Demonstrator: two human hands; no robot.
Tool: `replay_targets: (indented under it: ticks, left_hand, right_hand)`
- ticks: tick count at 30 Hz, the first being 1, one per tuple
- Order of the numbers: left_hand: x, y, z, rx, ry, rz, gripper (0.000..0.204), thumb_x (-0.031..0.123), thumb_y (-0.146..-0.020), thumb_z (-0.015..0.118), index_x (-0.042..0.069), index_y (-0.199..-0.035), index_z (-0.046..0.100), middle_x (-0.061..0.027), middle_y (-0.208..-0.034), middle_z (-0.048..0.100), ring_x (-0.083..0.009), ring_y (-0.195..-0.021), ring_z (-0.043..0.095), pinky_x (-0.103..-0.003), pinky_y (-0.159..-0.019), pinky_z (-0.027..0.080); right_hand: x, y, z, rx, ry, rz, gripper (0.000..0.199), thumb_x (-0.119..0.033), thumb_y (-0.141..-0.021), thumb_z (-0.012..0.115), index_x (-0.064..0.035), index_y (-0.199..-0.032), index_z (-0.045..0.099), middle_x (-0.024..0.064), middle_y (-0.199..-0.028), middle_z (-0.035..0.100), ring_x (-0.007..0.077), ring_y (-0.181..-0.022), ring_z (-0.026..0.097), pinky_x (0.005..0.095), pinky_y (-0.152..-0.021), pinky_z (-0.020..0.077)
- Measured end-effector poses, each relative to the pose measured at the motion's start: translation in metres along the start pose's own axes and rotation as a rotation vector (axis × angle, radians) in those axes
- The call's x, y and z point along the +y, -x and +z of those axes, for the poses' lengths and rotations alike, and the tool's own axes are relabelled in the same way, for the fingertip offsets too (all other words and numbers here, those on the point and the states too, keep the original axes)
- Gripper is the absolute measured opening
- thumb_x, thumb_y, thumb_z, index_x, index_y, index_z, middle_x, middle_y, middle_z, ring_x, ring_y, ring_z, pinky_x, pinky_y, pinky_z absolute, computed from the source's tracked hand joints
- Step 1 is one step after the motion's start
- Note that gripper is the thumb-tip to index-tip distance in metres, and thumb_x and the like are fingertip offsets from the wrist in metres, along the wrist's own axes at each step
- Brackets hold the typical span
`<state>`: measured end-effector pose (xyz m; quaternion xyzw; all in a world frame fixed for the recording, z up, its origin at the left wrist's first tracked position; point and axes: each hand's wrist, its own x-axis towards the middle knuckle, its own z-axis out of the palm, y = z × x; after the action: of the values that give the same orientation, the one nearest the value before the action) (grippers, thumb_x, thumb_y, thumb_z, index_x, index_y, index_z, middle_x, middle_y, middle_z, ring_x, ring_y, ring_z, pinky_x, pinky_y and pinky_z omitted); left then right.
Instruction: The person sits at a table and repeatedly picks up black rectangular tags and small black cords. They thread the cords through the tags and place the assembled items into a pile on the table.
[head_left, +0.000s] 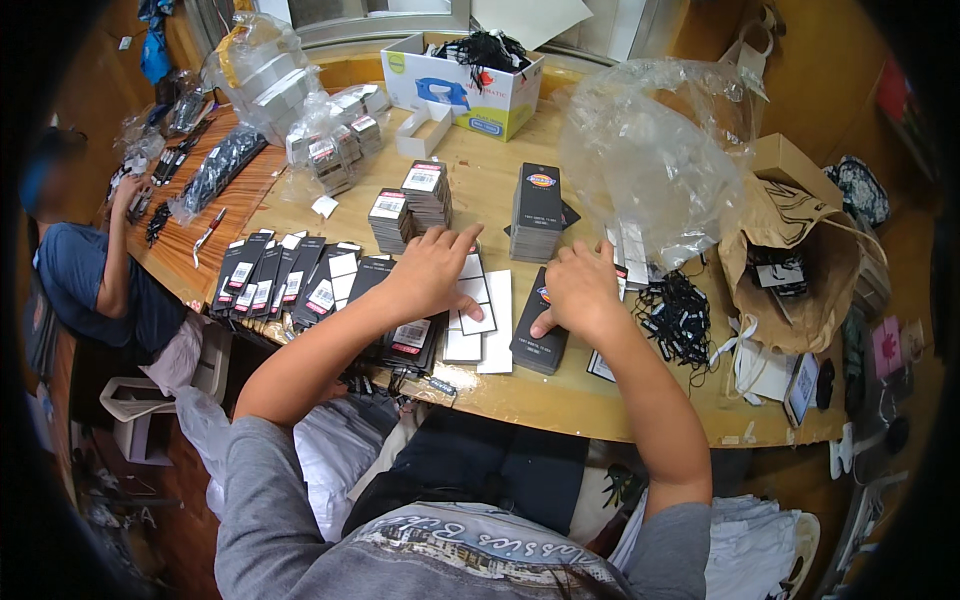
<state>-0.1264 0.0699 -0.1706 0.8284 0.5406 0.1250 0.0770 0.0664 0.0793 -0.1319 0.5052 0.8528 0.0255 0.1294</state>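
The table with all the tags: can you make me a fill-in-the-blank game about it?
The thumb of the right hand is over a tag coloured ____.
The tangled cords lie to that hand's ____.
The paper bag is coloured ____.
Another person is on the picture's ____ side.
Missing words: black; right; brown; left.

beyond the left hand [435,272], two stacks of labelled tags [427,197]; beyond the right hand [583,290], one black-tag stack [537,212]; right of the right hand, one cord heap [672,316], one paper bag [808,318].
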Motion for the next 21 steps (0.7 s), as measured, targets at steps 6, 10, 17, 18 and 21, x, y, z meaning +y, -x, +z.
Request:
replay_targets:
  ticks: [6, 10, 17, 18, 21]
  left_hand:
    - [0.009, -0.002, -0.003, 0.236, 0.145, 0.076, 0.073, 0.010, -0.052, 0.072, 0.011, -0.115, 0.036, -0.0159, -0.104, 0.040, -0.0340, -0.097, 0.043, -0.040, -0.080, 0.038]
    - [0.019, 0.001, -0.010, 0.423, 0.666, -0.052, 0.056, -0.012, -0.061, 0.060, 0.007, -0.109, 0.039, -0.0120, -0.101, 0.044, -0.0189, -0.082, 0.052, -0.028, -0.066, 0.046]
    - [0.043, 0.011, -0.031, 0.551, 1.280, -0.214, 0.050, -0.012, -0.063, 0.061, -0.002, -0.108, 0.043, -0.0127, -0.101, 0.052, -0.0090, -0.074, 0.055, -0.018, -0.062, 0.047]
    - [0.047, 0.013, -0.030, 0.585, 1.289, -0.215, 0.047, -0.011, -0.064, 0.062, -0.003, -0.107, 0.045, -0.0123, -0.099, 0.054, -0.0091, -0.074, 0.055, -0.018, -0.063, 0.047]
    - [0.050, 0.020, -0.023, 0.523, 1.247, -0.299, 0.032, -0.005, -0.068, 0.062, -0.003, -0.098, 0.052, -0.0083, -0.086, 0.059, -0.0083, -0.072, 0.056, -0.019, -0.063, 0.046]
  right_hand:
    - [-0.002, 0.006, 0.008, 0.204, -0.094, 0.055, 0.064, -0.040, -0.042, 0.075, -0.0021, -0.090, 0.055, 0.0057, -0.090, 0.055, 0.0193, -0.095, 0.046, 0.0371, -0.084, 0.0306]
    - [0.007, 0.005, 0.012, 0.425, -0.425, 0.016, 0.044, -0.017, -0.051, 0.073, -0.0009, -0.086, 0.053, 0.0092, -0.084, 0.057, 0.0231, -0.084, 0.051, 0.0324, -0.074, 0.0382]
    - [0.041, 0.009, 0.000, 0.394, -1.164, -0.046, 0.024, 0.005, -0.059, 0.064, 0.0022, -0.080, 0.053, 0.0058, -0.077, 0.058, 0.0121, -0.074, 0.055, 0.0235, -0.066, 0.0432]
    - [0.045, 0.006, 0.003, 0.335, -1.223, -0.082, 0.022, 0.005, -0.061, 0.063, 0.0032, -0.081, 0.054, 0.0050, -0.076, 0.058, 0.0118, -0.075, 0.055, 0.0229, -0.066, 0.0432]
    - [0.047, 0.006, 0.006, 0.386, -1.255, -0.174, 0.019, 0.004, -0.063, 0.062, 0.0034, -0.081, 0.054, 0.0047, -0.076, 0.058, 0.0111, -0.071, 0.055, 0.0221, -0.064, 0.0436]
